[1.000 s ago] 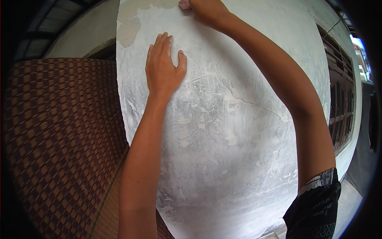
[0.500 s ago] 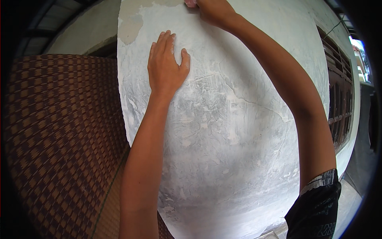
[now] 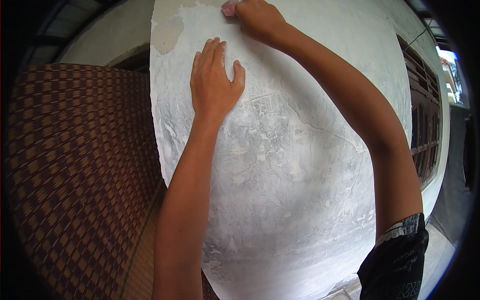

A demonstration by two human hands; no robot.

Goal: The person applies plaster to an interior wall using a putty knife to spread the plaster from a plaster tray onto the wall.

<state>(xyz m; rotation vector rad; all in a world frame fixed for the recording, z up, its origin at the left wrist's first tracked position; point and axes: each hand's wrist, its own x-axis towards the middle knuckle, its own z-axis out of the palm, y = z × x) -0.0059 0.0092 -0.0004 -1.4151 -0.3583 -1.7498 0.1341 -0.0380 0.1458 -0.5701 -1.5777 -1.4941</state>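
Note:
A rough white plastered wall (image 3: 300, 165) with grey patches fills the middle of the view. My left hand (image 3: 214, 82) lies flat against it, fingers spread and pointing up, holding nothing. My right hand (image 3: 259, 17) is high at the top edge, fingers closed on a small pinkish pad (image 3: 229, 8) pressed to the wall. Only a corner of the pad shows; what it is made of I cannot tell.
A brown woven panel with a checked pattern (image 3: 75, 175) stands at the left, meeting the wall's edge. A dark wooden window frame (image 3: 425, 135) sits in the wall at the right. A bare grey patch (image 3: 167, 32) marks the wall's upper left.
The view has shifted slightly. My right hand has moved a little along the top of the wall. My left hand stays flat on the plaster.

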